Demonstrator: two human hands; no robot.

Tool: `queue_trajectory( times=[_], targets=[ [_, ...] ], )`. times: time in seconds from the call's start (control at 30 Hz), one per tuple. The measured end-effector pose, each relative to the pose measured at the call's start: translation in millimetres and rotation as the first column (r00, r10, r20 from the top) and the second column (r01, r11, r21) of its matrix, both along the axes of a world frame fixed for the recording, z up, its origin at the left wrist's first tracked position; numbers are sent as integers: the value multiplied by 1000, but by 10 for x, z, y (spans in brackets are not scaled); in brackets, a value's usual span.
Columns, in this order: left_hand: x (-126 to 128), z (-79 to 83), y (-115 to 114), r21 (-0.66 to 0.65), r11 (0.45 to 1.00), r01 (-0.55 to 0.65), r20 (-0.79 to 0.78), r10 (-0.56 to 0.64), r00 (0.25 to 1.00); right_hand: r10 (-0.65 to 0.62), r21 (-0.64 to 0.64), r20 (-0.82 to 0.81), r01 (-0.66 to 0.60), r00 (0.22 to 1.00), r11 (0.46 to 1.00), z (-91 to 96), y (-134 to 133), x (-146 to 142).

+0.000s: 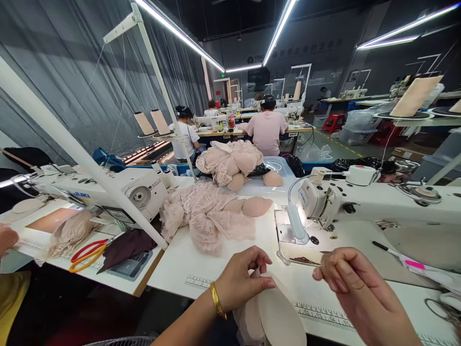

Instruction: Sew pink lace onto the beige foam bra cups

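Note:
My left hand (248,278), a gold bangle at its wrist, pinches the upper edge of a beige padded bra cup (283,312) with thin fabric hanging beside it. The piece droops over the table's front edge. To the right, my right hand (360,288) is raised with curled fingers pressed together. A small dark tip shows by those fingers; what they hold I cannot make out. Beyond the hands stands a white sewing machine (338,199), its lamp lighting the needle plate. A heap of beige lace bras (205,216) lies on the table to the left.
More lace bras (230,161) are piled on a plastic bin behind the table. At left are another sewing machine (118,192), yellow- and red-handled scissors (88,254) and a co-worker's hand (7,238). A thread-stand pole (162,81) rises between. A pen (385,250) lies right.

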State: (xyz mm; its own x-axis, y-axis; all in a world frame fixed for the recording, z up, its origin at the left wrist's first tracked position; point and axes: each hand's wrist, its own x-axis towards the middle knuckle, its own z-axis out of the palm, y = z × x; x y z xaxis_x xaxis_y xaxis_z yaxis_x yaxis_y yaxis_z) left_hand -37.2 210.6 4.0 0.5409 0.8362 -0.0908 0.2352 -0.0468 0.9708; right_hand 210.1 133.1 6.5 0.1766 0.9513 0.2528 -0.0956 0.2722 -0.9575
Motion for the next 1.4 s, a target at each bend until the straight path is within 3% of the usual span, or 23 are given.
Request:
queue_trajectory(
  times=[0.03, 0.07, 0.13, 0.3, 0.4, 0.43, 0.5, 0.57, 0.63, 0.7, 0.77, 0.83, 0.9, 0.97, 1.03, 1.1, 1.2, 1.27, 1.33, 1.37, 1.4],
  targets=[
    [-14, 19, 10, 4, 1000, -7, 11, 7, 1000, -2, -2, 279, 3, 960, 1000, -54, 12, 103],
    [-24, 43, 16, 13, 1000, -5, 20, 5, 1000, -1, 4, 495, -2, 869, 1000, -103, 19, 181],
    [-24, 99, 12, 48, 999, 18, 32, -19, 999, 76, -44, 700, -63, 710, 997, -154, 17, 217],
    [19, 248, -5, 201, 969, 144, 50, -157, 986, 341, -234, 645, -248, 684, 940, 35, -1, -182],
    [-19, 370, 63, 365, 907, 210, -107, -183, 977, 348, -221, 701, -274, 623, 936, 191, 81, -336],
    [-45, 427, 91, 422, 874, 241, -197, -171, 965, 293, -158, 749, -270, 595, 950, 232, 122, -349],
    [-108, 566, 128, 529, 799, 285, -343, -106, 933, 40, 113, 850, -256, 526, 960, 294, 208, -344],
    [-173, 718, 117, 618, 736, 277, -391, -18, 920, -310, 438, 851, -247, 424, 864, 324, 269, -328],
    [-235, 830, 64, 641, 723, 258, -375, 1, 927, -543, 626, 773, -253, 328, 738, 295, 286, -313],
    [-292, 840, 0, 526, 794, 303, -357, -117, 927, -607, 683, 730, -280, 315, 675, 188, 264, -294],
    [-332, 710, -46, 323, 873, 367, -312, -268, 912, -601, 695, 718, -331, 351, 638, 14, 222, -266],
    [-340, 457, -70, 141, 925, 352, -252, -310, 917, -597, 694, 720, -392, 355, 604, -174, 174, -240],
    [-301, 154, -91, -27, 965, 259, -173, -260, 950, -617, 700, 710, -442, 340, 561, -306, 123, -235],
    [-211, -100, -127, -270, 946, 177, -20, -189, 982, -631, 697, 705, -485, 325, 528, -339, 74, -263],
    [-87, -236, -172, -465, 875, 133, 151, -69, 986, -626, 682, 711, -527, 320, 506, -285, 36, -311],
    [38, -241, -208, -557, 824, 99, 287, 79, 955, -607, 656, 732, -563, 310, 503, -204, 24, -336],
    [139, -93, -217, -606, 794, 49, 442, 285, 851, -593, 648, 743, -558, 311, 518, -199, 55, -234],
    [123, 20, -200, -591, 807, 19, 531, 371, 762, -587, 660, 748, -443, 310, 607, -325, 88, -86],
    [74, 75, -187, -547, 837, -16, 598, 404, 692, -548, 624, 770, -210, 326, 752, -517, 109, 24],
    [54, 70, -189, -525, 850, -34, 620, 410, 668, -486, 565, 781, -113, 391, 817, -615, 112, 33],
    [46, 42, -198, -508, 860, -51, 638, 415, 649, -406, 505, 751, -57, 520, 861, -700, 109, -1]
  ],
)
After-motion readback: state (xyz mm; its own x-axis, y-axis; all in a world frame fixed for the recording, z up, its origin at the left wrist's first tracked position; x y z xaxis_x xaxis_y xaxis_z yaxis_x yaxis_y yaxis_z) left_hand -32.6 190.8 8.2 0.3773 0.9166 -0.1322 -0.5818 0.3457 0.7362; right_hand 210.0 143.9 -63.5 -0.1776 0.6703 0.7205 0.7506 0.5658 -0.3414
